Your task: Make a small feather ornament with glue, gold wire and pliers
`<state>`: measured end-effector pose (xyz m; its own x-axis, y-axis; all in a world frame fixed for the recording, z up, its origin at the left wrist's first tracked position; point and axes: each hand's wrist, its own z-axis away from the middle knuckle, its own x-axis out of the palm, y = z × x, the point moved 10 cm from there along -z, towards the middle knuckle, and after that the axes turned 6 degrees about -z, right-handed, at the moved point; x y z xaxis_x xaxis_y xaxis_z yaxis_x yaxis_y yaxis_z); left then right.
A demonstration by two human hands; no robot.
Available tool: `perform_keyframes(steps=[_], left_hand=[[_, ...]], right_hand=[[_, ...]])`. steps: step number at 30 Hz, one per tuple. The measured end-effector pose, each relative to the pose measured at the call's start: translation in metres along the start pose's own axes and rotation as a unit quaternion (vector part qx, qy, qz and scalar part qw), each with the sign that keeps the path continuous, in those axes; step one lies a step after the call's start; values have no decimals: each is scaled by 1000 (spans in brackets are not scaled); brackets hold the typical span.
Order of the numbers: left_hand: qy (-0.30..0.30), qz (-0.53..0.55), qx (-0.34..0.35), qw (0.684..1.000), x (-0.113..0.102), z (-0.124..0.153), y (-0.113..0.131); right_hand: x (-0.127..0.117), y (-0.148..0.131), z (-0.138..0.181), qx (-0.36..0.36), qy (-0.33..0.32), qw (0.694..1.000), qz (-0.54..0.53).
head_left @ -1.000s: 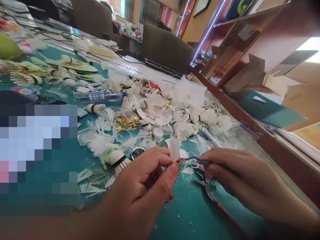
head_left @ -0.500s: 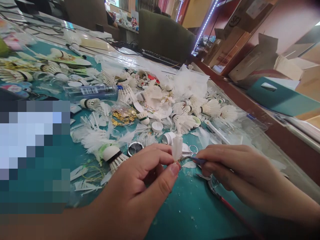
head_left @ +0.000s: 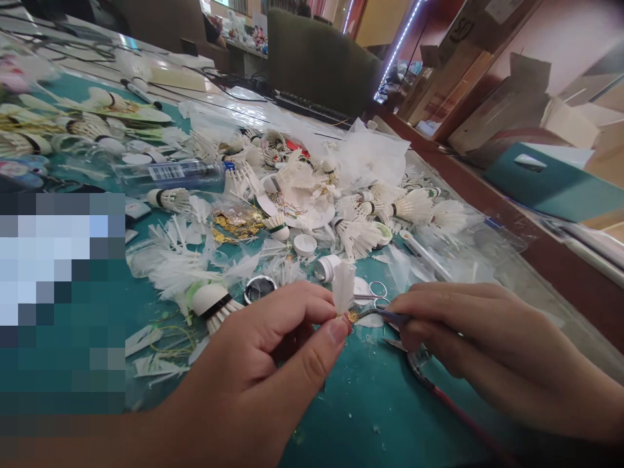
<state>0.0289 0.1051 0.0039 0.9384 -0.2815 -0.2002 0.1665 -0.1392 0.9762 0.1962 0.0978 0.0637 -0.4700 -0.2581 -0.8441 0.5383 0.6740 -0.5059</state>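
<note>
My left hand (head_left: 273, 364) pinches the base of a small white feather (head_left: 343, 286), held upright between thumb and forefinger. My right hand (head_left: 478, 344) grips a thin blue-handled tool (head_left: 385, 314) whose tip meets a tiny gold piece (head_left: 351, 316) at the feather's base. Both hands hover low over the teal mat (head_left: 370, 396). A shuttlecock with a black band (head_left: 212, 302) lies just left of my left hand.
A heap of shuttlecocks and loose feathers (head_left: 316, 195) covers the mat beyond my hands. Small scissors (head_left: 373, 291), red-handled pliers (head_left: 439, 396), a round tin (head_left: 259, 286), a bag of gold bits (head_left: 234, 224), a plastic bottle (head_left: 170, 172). Wooden table edge and boxes at right.
The view has tilted a little downward. Both hands keep their hold; a gold piece now shows at the tool tip by the feather's base.
</note>
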Motion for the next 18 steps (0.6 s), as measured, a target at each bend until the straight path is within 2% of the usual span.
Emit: perform_keyframes(steps=[3,8,12,14,18], left_hand=[[-14,25,-11,1000,2,-1,-1],[-42,106,-82,990,11,2,-13],[-45,96,-74,992,11,2,-12],[-40,85,-76,993,10,2,-13],[8,73,-103,992,3,-1,-17]], right_hand=[[-1,0,-1,2,5,1000,-6],[2,1,-1,0,-4,1000,-13],[4,3,1,0,-18,1000,-4],[4,3,2,-2,-23,1000,0],[6,3,2,-6,-39,999,-15]])
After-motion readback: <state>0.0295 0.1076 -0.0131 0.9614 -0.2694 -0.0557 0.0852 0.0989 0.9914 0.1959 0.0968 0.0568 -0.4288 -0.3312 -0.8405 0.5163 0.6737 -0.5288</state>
